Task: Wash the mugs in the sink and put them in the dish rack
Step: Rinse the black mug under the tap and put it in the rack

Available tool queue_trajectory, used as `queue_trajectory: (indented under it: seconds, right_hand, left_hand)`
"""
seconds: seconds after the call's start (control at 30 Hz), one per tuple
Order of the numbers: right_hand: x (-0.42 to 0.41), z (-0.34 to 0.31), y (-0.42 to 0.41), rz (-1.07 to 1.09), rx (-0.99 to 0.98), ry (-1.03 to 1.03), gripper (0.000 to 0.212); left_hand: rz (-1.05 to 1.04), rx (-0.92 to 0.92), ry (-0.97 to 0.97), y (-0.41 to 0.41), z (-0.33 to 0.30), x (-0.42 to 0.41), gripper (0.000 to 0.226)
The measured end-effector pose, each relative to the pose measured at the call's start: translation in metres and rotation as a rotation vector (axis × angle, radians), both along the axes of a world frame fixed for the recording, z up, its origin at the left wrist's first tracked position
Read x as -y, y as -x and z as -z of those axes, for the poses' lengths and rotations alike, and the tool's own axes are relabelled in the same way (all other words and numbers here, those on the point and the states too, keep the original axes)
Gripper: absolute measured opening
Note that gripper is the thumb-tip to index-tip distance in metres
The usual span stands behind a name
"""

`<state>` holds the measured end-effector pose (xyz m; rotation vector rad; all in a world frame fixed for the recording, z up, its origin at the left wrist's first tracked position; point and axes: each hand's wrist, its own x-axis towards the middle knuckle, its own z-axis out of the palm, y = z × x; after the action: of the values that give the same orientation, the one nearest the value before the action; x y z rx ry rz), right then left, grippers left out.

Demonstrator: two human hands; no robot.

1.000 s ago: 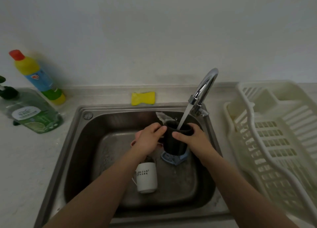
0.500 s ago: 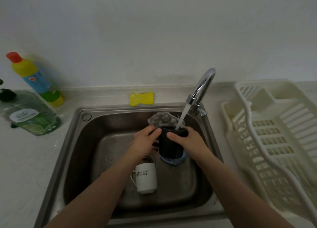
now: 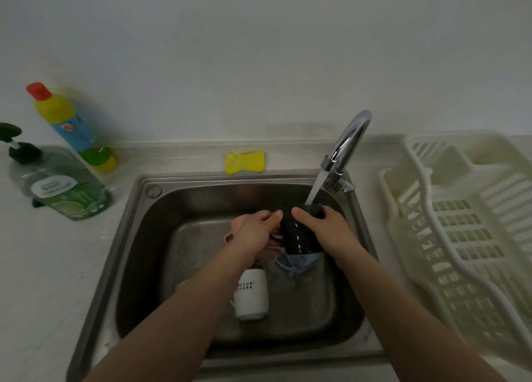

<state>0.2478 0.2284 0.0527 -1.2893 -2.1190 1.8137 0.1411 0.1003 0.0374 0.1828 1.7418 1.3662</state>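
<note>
Both hands [image 3: 290, 226] curl round the glossy black ceramic mug [image 3: 299, 235] under the running tap at the steel sink's [image 3: 138, 237] two o'clock; wet, rigid and likely slippery, it wants a wrap around its body.

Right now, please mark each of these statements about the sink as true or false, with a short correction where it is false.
1. Water from the faucet runs into the black mug. True.
2. Only the left hand holds the black mug. False: the right hand grips it too.
3. The white mug stands in the dish rack. False: it lies in the sink.
4. The yellow sponge lies behind the sink. True.
</note>
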Motion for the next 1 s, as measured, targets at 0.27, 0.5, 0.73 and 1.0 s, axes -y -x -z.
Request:
queue_trajectory:
  seconds: [0.27,0.5,0.73,1.0]
  right_hand:
    - [0.003,-0.003,-0.005,-0.017,-0.164,-0.032,0.062]
    - [0.018,0.016,-0.009,0.047,-0.151,0.092,0.057]
    - [0.011,0.021,-0.013,0.025,0.017,0.140,0.044]
    - [-0.006,0.014,-0.018,-0.014,0.097,0.108,0.050]
  left_hand:
    - [-0.049,-0.073,-0.098,0.002,-0.001,-0.001,0.018]
    - [0.064,-0.243,0.025,0.004,-0.002,0.015,0.017]
    - [0.210,-0.083,0.145,-0.001,-0.005,0.016,0.017]
    - [0.208,0.038,0.137,-0.009,0.001,0.007,0.024]
